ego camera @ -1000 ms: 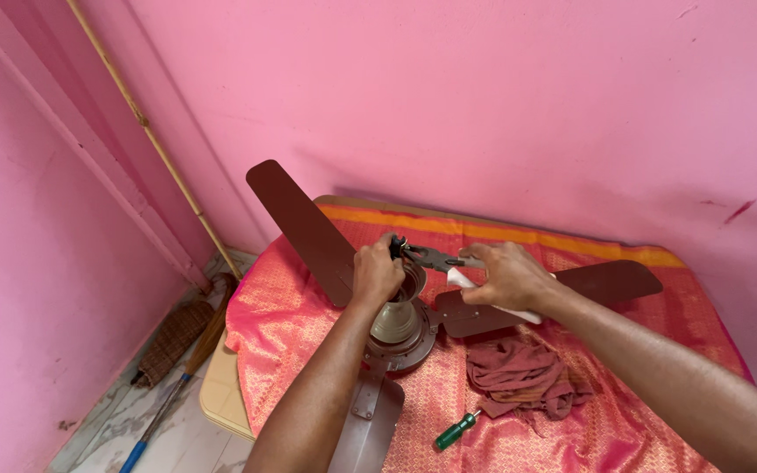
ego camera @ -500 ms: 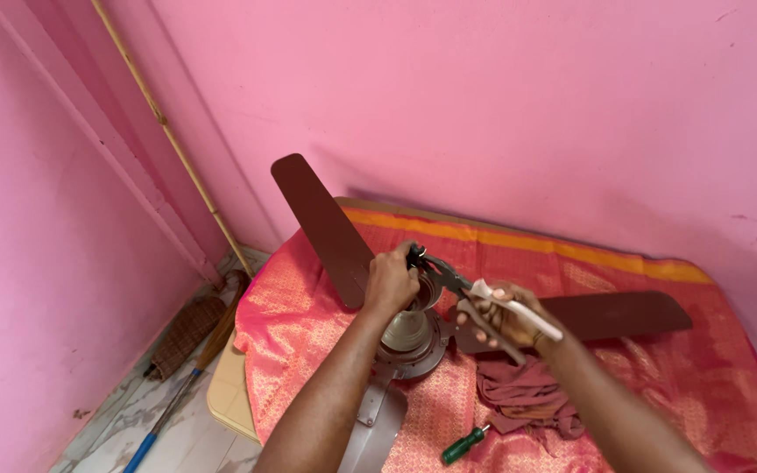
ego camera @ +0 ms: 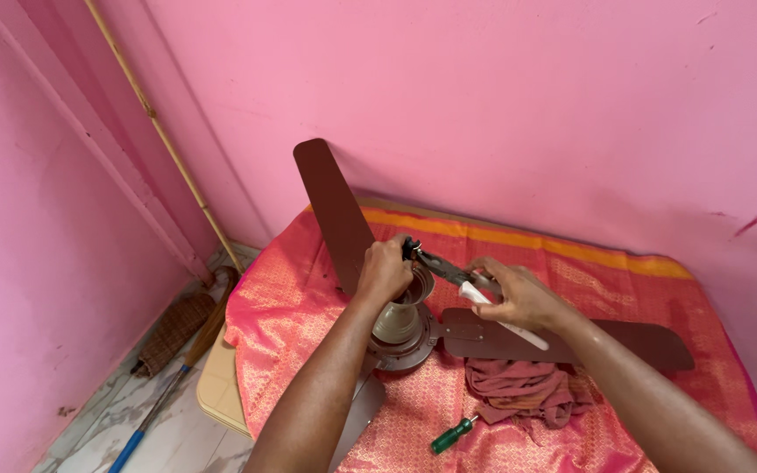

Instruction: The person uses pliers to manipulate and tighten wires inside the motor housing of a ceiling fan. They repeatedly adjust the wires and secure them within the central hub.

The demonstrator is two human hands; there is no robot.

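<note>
The left hand (ego camera: 385,270) is gripping the top of the brown metal ceiling fan's motor hub (ego camera: 400,322), lying on the orange-pink patterned cloth (ego camera: 308,307). The right hand (ego camera: 519,298) is clamping white-handled steel pliers (ego camera: 462,278), apparently biting at the hub top.

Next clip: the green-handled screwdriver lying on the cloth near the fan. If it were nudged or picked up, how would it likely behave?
The screwdriver looks short and stubby, so probably light and stiff. Its rounded handle suggests it might roll if pushed, though the woven pink cloth under it would likely slow that. It lies apart from both hands, beside the rag, so lifting it should disturb nothing.
</note>
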